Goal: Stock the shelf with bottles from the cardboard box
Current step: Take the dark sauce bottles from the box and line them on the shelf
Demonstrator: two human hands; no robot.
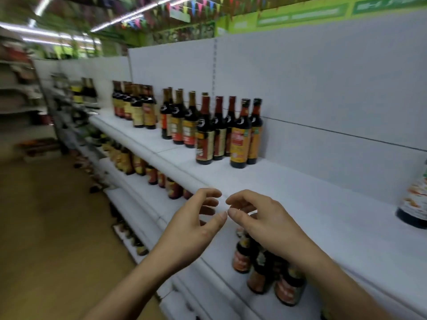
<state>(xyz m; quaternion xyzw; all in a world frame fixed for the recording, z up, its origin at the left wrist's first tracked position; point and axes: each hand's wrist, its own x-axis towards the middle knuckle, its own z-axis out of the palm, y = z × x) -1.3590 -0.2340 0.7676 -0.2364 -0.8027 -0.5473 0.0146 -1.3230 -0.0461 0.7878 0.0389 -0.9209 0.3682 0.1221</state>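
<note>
The white top shelf [300, 204] runs from the left back to the right front. Several dark bottles with orange and yellow labels [240, 135] stand in groups along its middle. My left hand [196, 225] and my right hand [261, 218] hover side by side over the shelf's front edge, fingers loosely curled, fingertips almost meeting, holding nothing. The cardboard box is out of view.
A wider dark bottle [416, 199] stands at the shelf's far right. More bottles [265, 266] fill the lower shelves below my hands. A brown floor aisle [46, 227] lies to the left, with other shelving [20, 100] beyond it. The image is blurred.
</note>
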